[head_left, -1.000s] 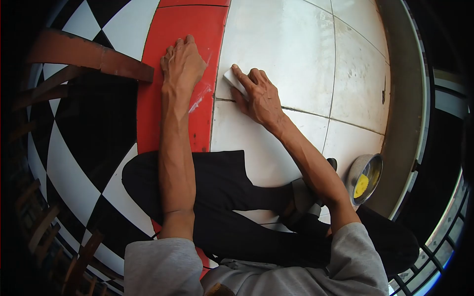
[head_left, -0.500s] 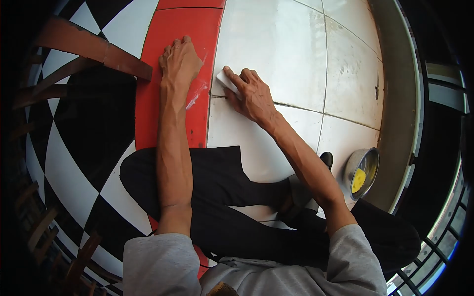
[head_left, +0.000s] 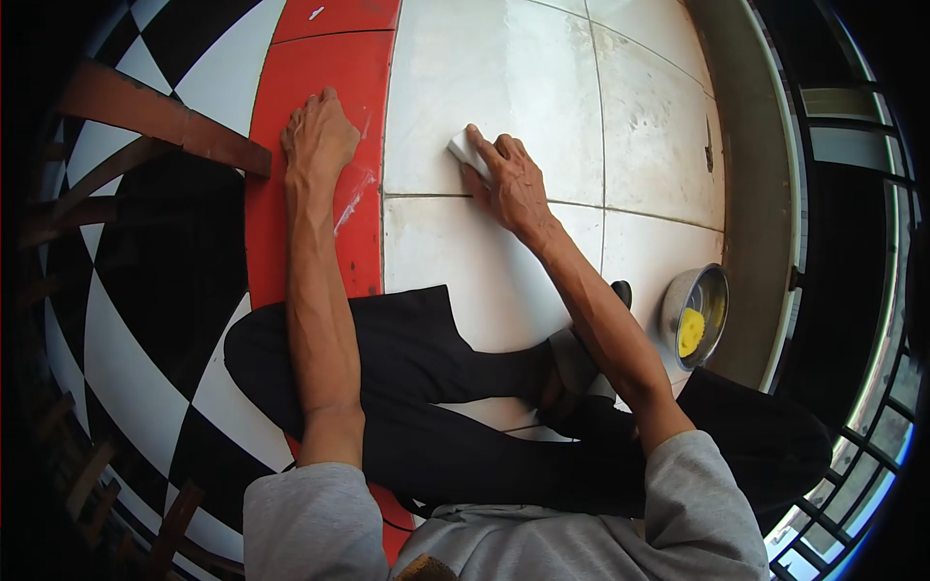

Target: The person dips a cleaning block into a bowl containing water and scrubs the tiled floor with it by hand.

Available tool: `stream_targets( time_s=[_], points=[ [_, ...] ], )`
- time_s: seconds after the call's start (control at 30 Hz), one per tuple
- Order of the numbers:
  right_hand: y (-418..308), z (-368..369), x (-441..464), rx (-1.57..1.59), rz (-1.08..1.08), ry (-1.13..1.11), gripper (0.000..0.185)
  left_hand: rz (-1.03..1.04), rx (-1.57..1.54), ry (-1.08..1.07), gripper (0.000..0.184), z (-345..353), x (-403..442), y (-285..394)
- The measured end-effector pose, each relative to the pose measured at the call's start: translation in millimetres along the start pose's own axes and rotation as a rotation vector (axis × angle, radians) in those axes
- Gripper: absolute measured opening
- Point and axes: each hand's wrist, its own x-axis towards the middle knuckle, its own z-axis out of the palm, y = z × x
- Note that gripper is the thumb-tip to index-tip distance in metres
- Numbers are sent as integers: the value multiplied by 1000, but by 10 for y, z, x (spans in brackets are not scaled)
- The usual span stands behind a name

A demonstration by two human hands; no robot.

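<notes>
A white block (head_left: 460, 147) lies against a white floor tile (head_left: 484, 58), gripped in the fingers of a seated person's right hand (head_left: 511, 179). The left hand (head_left: 320, 136) rests on red tile (head_left: 266, 228), fingers bent and close together; whether they hold anything cannot be told. A metal bowl (head_left: 718, 300) containing a yellow piece (head_left: 691, 332) sits near the right arm.

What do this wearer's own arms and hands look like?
Plain grey short sleeves end near the elbows. Below them the forearms are bare and lean. The left hand and right hand are bare too: no glove, ring or watch shows.
</notes>
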Motion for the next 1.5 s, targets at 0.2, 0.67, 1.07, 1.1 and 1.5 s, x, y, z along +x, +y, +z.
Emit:
stream_targets(
  time_s=[0.2, 0.67, 1.07, 1.1, 1.5],
  points=[
    [1489, -403, 420, -110, 335, 234, 55, 21, 14, 4, 44, -81, 44, 37],
    [1281, -4102, -614, 15, 411, -409, 82, 129, -97, 428, 41, 417, 26, -364],
    [2574, -3191, -3233, 773, 1194, 110, 64, 768, 200, 55, 50, 16, -449, -680],
    [2662, -3015, -3325, 643, 1196, 198, 67, 770, 210, 45, 50, -40, -491, -699],
    [2552, -2452, -3451, -145, 594, -2, 62, 872, 201, 32, 39, -318, -828, -501]
  ],
)
